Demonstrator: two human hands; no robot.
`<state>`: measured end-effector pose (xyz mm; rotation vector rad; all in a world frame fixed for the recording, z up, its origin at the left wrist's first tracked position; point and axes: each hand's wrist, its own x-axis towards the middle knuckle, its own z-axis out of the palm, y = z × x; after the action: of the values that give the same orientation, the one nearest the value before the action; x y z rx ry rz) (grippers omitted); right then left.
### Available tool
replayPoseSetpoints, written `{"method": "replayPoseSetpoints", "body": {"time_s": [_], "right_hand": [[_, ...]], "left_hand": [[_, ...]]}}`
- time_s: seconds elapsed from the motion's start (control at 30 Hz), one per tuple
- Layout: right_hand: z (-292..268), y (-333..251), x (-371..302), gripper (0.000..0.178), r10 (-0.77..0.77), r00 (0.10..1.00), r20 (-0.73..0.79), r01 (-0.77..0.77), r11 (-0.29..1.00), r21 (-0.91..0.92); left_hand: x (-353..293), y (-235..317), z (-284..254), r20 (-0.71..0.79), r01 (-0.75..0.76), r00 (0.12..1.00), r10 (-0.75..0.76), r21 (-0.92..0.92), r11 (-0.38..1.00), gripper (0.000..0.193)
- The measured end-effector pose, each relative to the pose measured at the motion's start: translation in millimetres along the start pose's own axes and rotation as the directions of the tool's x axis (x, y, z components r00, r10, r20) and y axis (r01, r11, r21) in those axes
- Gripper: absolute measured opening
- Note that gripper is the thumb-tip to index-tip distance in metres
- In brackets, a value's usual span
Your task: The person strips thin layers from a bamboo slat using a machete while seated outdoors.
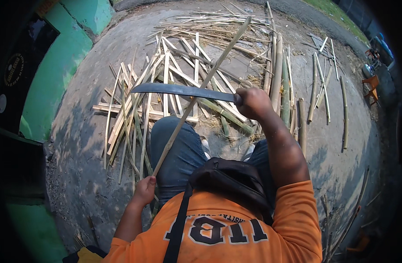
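A long machete (179,90) with a dark, slightly curved blade points to the left across the view. My right hand (254,103) is wrapped round its handle. Under the blade, a long thin bamboo strip (174,134) slants from lower left to upper right. My left hand (144,190) grips the lower end of that strip beside my left knee. Blade and strip cross above my knee; whether the edge touches the strip, I cannot tell.
Split bamboo strips (166,79) lie piled ahead and to the left. Whole bamboo poles (276,72) lie right of the pile, with loose ones (344,113) farther right. A green wall (51,83) stands at left. An orange chair (372,86) is far right.
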<state>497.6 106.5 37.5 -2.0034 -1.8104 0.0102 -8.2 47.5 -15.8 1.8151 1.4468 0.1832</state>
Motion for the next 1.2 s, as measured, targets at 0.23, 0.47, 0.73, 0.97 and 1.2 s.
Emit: {"method": "replayPoseSetpoints", "body": {"time_s": [0.23,0.47,0.73,0.97,1.2], "right_hand": [[-1.6,24.3,9.9,0.022,0.231,0.972,0.052,-0.234,0.970,0.069],[5.3,-20.6,-4.3,0.009,-0.231,0.972,-0.036,0.233,0.966,0.111],[-3.7,60.6,13.0,0.025,0.301,0.953,-0.026,-0.294,0.945,0.146],[-2.3,13.8,0.4,0.016,0.073,0.997,-0.003,-0.073,0.997,0.034],[-9.3,-2.9,3.1,0.011,-0.016,0.996,0.093,0.019,0.999,-0.029]], "left_hand": [[-1.5,17.9,-11.0,0.061,0.076,0.995,-0.074,-0.034,0.997,0.078],[3.6,3.3,-3.6,0.051,0.054,0.997,-0.055,0.017,0.998,0.077],[3.8,21.0,-11.7,0.003,-0.048,0.999,0.047,0.059,0.997,0.077],[5.0,7.5,-8.1,0.066,-0.015,0.998,0.016,-0.012,1.000,0.076],[5.9,0.5,-4.8,0.022,-0.020,1.000,0.020,0.034,0.999,0.077]]}}
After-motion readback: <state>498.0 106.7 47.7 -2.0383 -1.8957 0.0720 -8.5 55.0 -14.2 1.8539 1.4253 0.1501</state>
